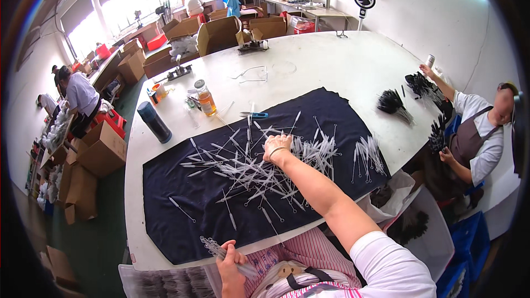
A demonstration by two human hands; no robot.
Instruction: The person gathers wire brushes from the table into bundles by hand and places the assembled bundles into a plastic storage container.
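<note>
My left hand (231,262) is closed round a bundle of small white-bristled wire brushes (211,247), just off the table's near edge, their looped ends pointing up and away. Stretched out over the table, my right hand (277,148) has its fingers curled down at the far side of a loose heap of the same brushes (251,171); its fingertips are partly hidden, and I cannot make out what is in them. The heap lies criss-cross on a dark navy cloth (182,232). A neater bunch of white brushes (369,157) rests at the cloth's right side.
Beyond the heap are blue-handled thread snips (255,115), a jar of amber liquid (205,98), a dark bottle (154,122) and a tape roll (159,90). Black brushes (393,104) lie on the white table (331,60) near a seated co-worker (477,138) at right. Cardboard boxes (101,150) stand left.
</note>
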